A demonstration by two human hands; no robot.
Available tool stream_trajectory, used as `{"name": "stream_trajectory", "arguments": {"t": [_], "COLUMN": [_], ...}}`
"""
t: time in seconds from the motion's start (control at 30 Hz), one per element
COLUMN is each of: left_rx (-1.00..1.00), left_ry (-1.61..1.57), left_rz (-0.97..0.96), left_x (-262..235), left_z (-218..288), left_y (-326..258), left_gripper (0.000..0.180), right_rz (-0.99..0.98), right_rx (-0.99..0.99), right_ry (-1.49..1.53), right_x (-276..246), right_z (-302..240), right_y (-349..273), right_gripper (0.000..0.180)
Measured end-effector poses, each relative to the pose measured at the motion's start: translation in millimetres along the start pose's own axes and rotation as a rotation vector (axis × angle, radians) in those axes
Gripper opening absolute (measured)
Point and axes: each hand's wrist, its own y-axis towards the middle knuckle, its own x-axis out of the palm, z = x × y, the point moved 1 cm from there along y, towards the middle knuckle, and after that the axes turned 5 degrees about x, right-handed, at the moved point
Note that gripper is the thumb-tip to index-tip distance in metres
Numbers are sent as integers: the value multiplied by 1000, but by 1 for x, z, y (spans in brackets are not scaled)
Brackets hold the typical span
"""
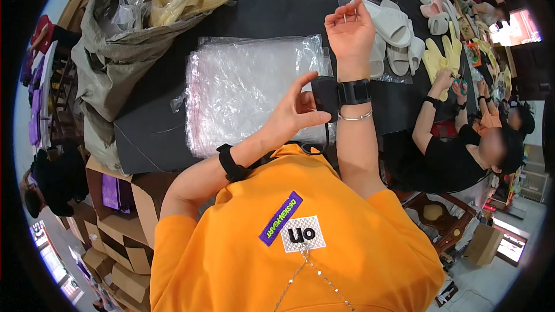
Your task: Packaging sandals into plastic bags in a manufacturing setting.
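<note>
I see the left hand [295,107] pinching a boxy black unit [325,93] beside the right wrist strap [355,92]; the right hand [350,29] curls loosely, empty. Risk — a slack pinch could drop the unit onto slick, crinkled clear bags [248,89] on the matte black counter [272,8].

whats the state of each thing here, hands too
left hand, gripping the black device
right hand, raised, partly curled, empty
black device, held beside right wristband
right wristband, fastened
clear plastic bags, stacked flat
woven sack, open, pale yellow slippers inside
white slippers, lying grouped
cardboard box, open, purple items inside
</note>
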Motion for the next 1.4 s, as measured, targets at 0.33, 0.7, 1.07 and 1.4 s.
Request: {"name": "stream_trajectory", "arguments": {"t": [0.33, 0.7, 1.07, 1.4], "left_rx": [-32, -42, -83, -133], "left_ry": [46, 57, 287, 334], "left_rz": [-61, -104, -165, -176], "left_x": [-2, 2, 9, -27], "left_z": [-5, -4, 11, -5], "left_y": [7, -3, 4, 1], "left_gripper": [49, 50, 53, 64], "right_rz": [-93, -160, -183, -66], "right_rx": [-815, -1044, -894, -468], "right_ry": [-1038, -1211, -656, -769], "right_x": [18, 24, 42, 7], "right_z": [0, 4, -18, -19], "right_y": [-18, -29, -58, -42], "right_gripper": [11, 10, 18, 18]}}
